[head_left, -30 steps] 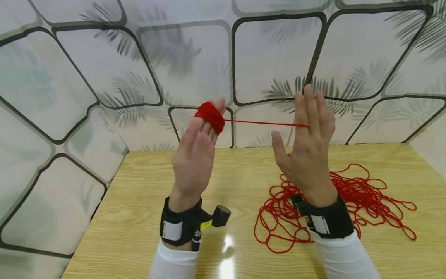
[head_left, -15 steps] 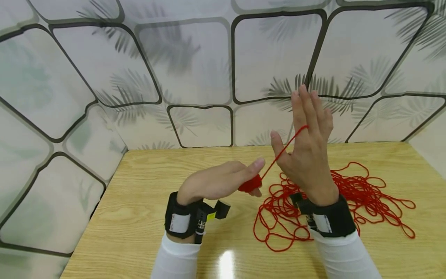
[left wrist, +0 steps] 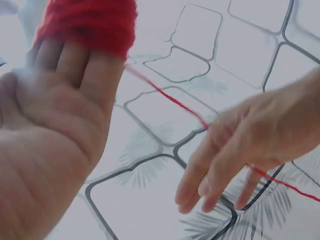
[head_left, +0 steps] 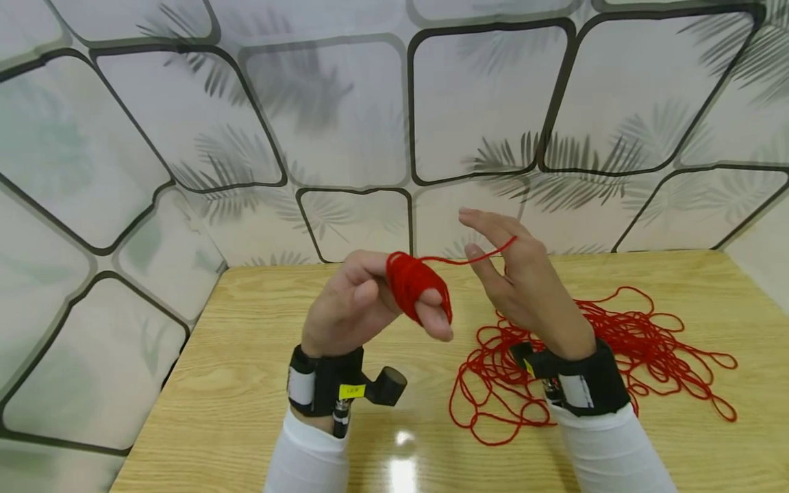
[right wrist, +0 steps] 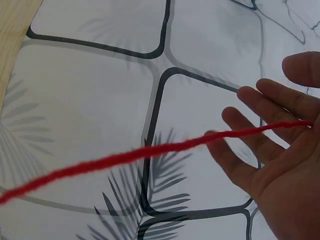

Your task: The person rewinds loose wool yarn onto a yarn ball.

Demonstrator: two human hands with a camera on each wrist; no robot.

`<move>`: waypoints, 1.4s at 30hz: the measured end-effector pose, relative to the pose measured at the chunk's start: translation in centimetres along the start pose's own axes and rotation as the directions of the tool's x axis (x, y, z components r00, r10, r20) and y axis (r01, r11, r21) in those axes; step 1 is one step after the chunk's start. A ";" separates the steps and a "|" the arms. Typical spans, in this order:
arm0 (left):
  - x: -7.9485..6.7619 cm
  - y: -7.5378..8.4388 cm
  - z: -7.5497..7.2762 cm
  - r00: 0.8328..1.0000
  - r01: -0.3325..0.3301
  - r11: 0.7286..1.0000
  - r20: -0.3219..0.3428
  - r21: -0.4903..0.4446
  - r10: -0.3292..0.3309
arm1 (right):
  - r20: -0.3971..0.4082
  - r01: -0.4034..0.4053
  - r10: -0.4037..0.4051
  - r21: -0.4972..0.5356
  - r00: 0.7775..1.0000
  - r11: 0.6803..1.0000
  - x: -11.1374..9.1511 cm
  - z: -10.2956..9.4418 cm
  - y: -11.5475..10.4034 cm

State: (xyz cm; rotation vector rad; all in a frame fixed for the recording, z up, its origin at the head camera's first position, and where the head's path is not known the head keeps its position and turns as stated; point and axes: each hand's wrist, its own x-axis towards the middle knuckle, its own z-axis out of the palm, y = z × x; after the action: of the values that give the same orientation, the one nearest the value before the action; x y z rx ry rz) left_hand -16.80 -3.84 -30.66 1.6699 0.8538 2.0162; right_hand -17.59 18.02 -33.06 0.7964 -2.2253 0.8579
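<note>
Red yarn is wound in a thick band (head_left: 418, 286) round the fingers of my left hand (head_left: 351, 301), whose fingertips poke out below it. In the left wrist view those fingers lie side by side, fairly straight, under the wound yarn (left wrist: 87, 25). A single strand (head_left: 453, 261) crosses to my right hand (head_left: 524, 281), which is raised with its fingers loosely bent. The right wrist view has the strand (right wrist: 165, 147) passing between spread fingers. No finger curls round it.
A loose, tangled heap of red yarn (head_left: 641, 342) lies on the wooden table (head_left: 240, 370), partly behind my right forearm. A wall with palm-leaf and black-line patterns (head_left: 487, 103) stands behind the table. Each wrist wears a black strap with a camera, such as the left strap (head_left: 327, 383).
My left hand has swung down and right, then back up, turning at the wrist with the yarn on it. My right hand's fingers have tipped left and bent from upright; the strand now sags slightly.
</note>
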 end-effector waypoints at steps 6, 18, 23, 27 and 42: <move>0.0 0.4 -0.2 0.983 -0.119 0.992 -0.145 -0.044 0.111 | -0.096 -0.008 0.043 0.336 0.994 0.942 0.1 -0.6 -1.1; -0.2 0.2 -0.4 0.982 -0.062 0.997 -0.183 -0.053 0.052 | -0.145 0.105 0.364 0.986 0.920 0.128 0.3 -2.0 -1.6; -0.3 0.2 -0.4 0.982 -0.054 0.998 -0.181 -0.039 0.046 | -0.176 0.118 0.442 0.981 0.880 0.154 0.5 -2.0 -1.2; -0.3 0.6 -0.4 0.984 -0.081 0.996 -0.162 -0.027 0.076 | -0.319 0.064 0.473 0.875 0.821 0.479 0.8 -1.4 -1.0; -0.7 1.5 -1.0 0.967 -0.187 0.982 -0.172 0.022 0.188 | -0.509 -0.049 0.198 0.290 0.837 0.956 1.0 -1.7 -2.5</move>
State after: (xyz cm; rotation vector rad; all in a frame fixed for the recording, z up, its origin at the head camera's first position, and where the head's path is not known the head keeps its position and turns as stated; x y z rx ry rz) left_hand -17.51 -5.55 -30.30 1.6514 0.7836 2.3173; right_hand -15.87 17.48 -30.40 0.4480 -1.6935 1.2882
